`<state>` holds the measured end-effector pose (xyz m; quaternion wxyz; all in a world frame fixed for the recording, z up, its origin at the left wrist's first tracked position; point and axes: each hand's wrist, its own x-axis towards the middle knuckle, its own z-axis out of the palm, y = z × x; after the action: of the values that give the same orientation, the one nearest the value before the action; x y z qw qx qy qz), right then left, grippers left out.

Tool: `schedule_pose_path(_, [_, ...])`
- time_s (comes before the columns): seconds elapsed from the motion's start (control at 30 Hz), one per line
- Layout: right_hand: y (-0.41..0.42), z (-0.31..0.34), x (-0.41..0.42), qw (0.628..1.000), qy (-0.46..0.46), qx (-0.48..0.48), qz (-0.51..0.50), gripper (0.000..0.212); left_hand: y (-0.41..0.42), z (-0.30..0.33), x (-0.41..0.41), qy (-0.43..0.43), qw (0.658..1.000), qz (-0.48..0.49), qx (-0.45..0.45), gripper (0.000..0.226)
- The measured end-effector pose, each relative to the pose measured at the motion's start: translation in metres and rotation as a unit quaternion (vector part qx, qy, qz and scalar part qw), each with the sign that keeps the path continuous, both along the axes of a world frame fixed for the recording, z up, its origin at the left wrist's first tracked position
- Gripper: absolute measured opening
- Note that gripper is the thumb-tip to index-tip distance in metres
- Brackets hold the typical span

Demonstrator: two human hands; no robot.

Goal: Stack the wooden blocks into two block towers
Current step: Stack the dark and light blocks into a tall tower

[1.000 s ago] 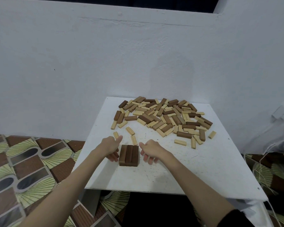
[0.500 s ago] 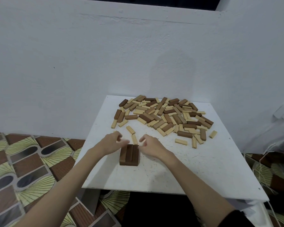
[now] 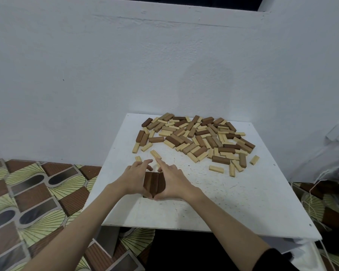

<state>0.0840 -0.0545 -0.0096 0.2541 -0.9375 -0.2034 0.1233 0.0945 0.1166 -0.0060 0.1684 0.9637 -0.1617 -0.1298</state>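
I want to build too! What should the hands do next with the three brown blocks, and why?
Probably let go and fetch a block from the pile. The left hand and right hand press the brown blocks together, side by side, so that layer looks ready for one on top.

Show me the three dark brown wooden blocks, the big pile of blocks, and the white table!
three dark brown wooden blocks (image 3: pixel 154 182), head view, top face of middle block
big pile of brown and pale wooden blocks (image 3: pixel 196 136), head view, pile's middle
white square table (image 3: pixel 233 202), head view, bare top
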Motion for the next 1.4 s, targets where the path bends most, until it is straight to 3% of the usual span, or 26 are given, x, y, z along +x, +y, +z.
schedule_pose_path(0.4, [0.003, -0.001, 0.000, 1.000, -0.008, 0.008, -0.004, 0.114, -0.002, -0.002, -0.002, 0.001, 1.000, -0.005, -0.022, 0.107])
schedule_pose_path(0.67, [-0.026, 0.015, 0.010, 0.999, 0.023, 0.025, -0.025, 0.125, -0.005, 0.012, 0.004, 0.024, 0.999, -0.019, -0.036, 0.114])
schedule_pose_path(0.77, [-0.053, 0.027, 0.016, 0.997, 0.034, 0.041, -0.059, 0.109, -0.012, 0.021, 0.012, 0.038, 0.996, 0.004, -0.085, 0.099])
schedule_pose_path(0.87, [-0.080, 0.031, 0.020, 0.994, 0.019, 0.044, -0.098, 0.076, -0.022, 0.020, 0.021, -0.031, 0.989, 0.024, -0.145, 0.049])
schedule_pose_path(0.93, [-0.096, 0.029, 0.021, 0.991, -0.002, 0.047, -0.128, 0.056, -0.033, 0.019, 0.024, -0.068, 0.987, 0.023, -0.146, 0.035])
schedule_pose_path(1.13, [-0.134, 0.008, 0.018, 0.980, -0.034, 0.052, -0.191, 0.026, -0.082, 0.004, 0.025, -0.146, 0.982, 0.008, -0.123, 0.025])
schedule_pose_path(1.4, [-0.167, -0.012, 0.034, 0.971, -0.077, 0.017, -0.226, 0.020, -0.135, -0.009, 0.045, -0.170, 0.983, 0.020, -0.070, 0.026])
